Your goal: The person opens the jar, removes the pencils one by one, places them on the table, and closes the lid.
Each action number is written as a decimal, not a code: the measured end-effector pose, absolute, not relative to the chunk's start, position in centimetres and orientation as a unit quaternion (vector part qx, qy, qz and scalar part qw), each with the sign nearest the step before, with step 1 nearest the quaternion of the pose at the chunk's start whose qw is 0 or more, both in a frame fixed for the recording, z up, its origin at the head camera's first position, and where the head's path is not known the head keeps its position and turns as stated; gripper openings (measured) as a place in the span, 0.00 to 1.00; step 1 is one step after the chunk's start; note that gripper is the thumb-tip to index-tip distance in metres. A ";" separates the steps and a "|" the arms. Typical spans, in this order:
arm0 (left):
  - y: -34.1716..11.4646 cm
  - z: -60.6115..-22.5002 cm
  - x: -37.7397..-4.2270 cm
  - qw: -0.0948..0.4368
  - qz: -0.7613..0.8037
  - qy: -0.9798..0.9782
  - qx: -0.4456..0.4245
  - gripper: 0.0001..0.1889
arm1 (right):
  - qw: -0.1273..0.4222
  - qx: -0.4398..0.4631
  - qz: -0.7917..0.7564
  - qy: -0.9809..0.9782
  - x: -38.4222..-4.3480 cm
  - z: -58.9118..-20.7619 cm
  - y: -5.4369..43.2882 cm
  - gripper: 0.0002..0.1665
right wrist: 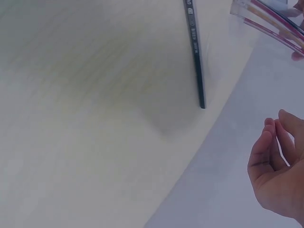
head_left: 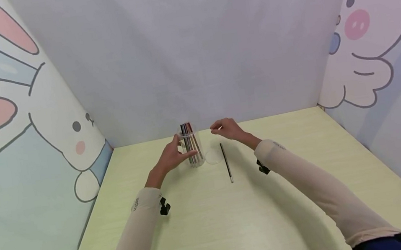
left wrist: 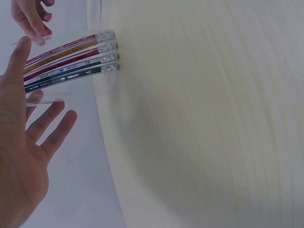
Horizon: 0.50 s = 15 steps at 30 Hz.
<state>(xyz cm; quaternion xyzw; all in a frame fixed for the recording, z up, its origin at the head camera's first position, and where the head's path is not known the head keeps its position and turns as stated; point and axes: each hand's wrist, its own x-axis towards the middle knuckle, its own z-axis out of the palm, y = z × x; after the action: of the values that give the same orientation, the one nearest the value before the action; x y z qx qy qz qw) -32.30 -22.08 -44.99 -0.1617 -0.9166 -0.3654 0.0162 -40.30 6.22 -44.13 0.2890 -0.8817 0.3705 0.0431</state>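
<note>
My left hand (head_left: 171, 156) holds a clear plastic jar (head_left: 198, 142) at the back of the table, thumb across the near side and fingers round the far side. Inside stand several pencils (left wrist: 80, 71), red, gold, blue and dark green, their silver ends at the jar's bottom. To the right of the jar lies a round clear lid (head_left: 213, 156). Beside the lid, a single dark pencil (head_left: 226, 161) lies on the table, its pale end toward me. My right hand (head_left: 228, 128) hovers behind that pencil, fingers loosely bent and nothing between them and the thumb.
The pale wood-grain table (head_left: 213, 224) ends at a grey-white back wall (head_left: 191, 58). Side panels with cartoon animals rise at the left (head_left: 56, 127) and right (head_left: 376, 47). Both forearms wear beige sleeves with small black wrist mounts.
</note>
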 end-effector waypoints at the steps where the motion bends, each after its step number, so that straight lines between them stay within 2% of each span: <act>1: -22.1 -45.0 -32.3 0.016 -0.366 -0.916 -0.162 0.41 | 0.047 0.294 0.370 -0.880 -40.2 -43.8 6.1 0.15; 15: -22.3 -44.9 -32.0 0.015 -0.361 -0.918 -0.164 0.43 | 0.051 0.306 0.366 -0.877 -39.1 -39.1 3.8 0.17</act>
<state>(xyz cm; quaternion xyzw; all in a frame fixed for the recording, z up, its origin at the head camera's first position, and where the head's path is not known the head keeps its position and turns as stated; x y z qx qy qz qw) -32.00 -22.27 -44.92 -0.1643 -0.9180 -0.3606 0.0155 -39.12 3.79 -39.05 0.3059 -0.8774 0.3661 0.0508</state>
